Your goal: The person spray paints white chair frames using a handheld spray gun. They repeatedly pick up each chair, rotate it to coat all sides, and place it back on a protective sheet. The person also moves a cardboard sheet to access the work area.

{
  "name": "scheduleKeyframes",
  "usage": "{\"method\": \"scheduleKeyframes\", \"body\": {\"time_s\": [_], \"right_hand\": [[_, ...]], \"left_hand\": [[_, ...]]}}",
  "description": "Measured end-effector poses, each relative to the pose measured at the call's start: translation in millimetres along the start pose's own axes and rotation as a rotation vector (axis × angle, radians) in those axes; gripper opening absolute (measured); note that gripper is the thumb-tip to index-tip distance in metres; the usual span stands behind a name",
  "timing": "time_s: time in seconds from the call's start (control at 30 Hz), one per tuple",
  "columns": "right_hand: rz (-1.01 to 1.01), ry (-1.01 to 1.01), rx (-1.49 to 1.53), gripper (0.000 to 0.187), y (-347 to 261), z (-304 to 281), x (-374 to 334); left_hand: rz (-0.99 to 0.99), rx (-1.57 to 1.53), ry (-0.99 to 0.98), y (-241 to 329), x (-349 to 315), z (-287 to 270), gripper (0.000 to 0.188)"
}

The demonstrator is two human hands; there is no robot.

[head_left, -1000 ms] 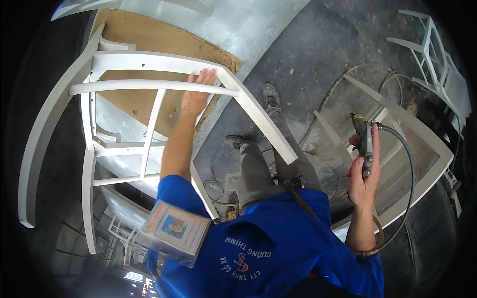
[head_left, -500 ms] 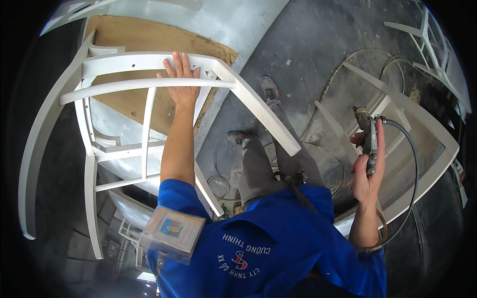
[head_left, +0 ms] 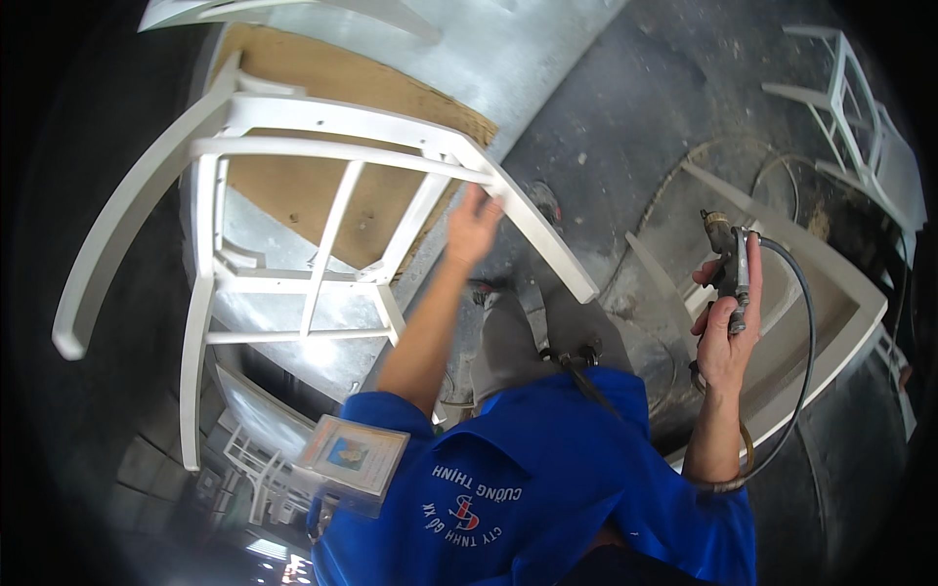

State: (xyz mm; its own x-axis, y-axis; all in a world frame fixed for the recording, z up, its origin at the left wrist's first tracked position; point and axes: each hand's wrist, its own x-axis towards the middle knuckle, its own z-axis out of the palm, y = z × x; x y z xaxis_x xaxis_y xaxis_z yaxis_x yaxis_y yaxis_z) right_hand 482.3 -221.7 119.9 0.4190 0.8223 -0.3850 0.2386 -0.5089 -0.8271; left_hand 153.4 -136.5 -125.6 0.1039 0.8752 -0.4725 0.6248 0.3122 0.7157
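A white wooden chair frame (head_left: 340, 119) lies tipped over on a brown sheet, its curved legs and thin rails in the air. My left hand (head_left: 474, 230), slightly blurred, is at the frame's right corner, where a thin rail meets a straight leg. Its fingers and thumb close about the joint; part of the grip is hard to make out. My right hand (head_left: 728, 352) holds a metal spray gun (head_left: 725, 259) upright, away from the frame. From the gun a dark hose (head_left: 809, 332) curves down past my right forearm.
The brown sheet (head_left: 293, 195) covers part of a pale, shiny surface (head_left: 489, 59). To the right stands another white chair (head_left: 860, 327) with a broad panel. More white chairs (head_left: 850, 107) are at the far right. A hose (head_left: 684, 161) loops over the dark floor.
My left hand has gone from lying flat on the upper rail to the frame's right corner. The chair frame has turned, its left leg swinging upward in view. The spray gun stays in my right hand.
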Motion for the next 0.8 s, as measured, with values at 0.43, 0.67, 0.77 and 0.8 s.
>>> {"method": "scheduleKeyframes", "body": {"time_s": [0.43, 0.67, 0.77, 0.8], "right_hand": [[-0.336, -0.033, -0.069, 0.068, -78, 43, 7], [-0.407, -0.098, -0.041, 0.065, -116, 57, -29], [-0.495, -0.169, -0.059, 0.067, -125, 63, -55], [-0.516, -0.191, -0.063, 0.070, -126, 66, -65]], "left_hand": [[0.147, -0.478, -0.697, 60, -202, 37, 0.061], [0.408, -0.378, -0.757, 10, -232, 14, 0.039], [0.577, -0.388, -0.650, 16, -242, 8, 0.034], [0.600, -0.345, -0.636, 23, -246, 4, 0.032]]}}
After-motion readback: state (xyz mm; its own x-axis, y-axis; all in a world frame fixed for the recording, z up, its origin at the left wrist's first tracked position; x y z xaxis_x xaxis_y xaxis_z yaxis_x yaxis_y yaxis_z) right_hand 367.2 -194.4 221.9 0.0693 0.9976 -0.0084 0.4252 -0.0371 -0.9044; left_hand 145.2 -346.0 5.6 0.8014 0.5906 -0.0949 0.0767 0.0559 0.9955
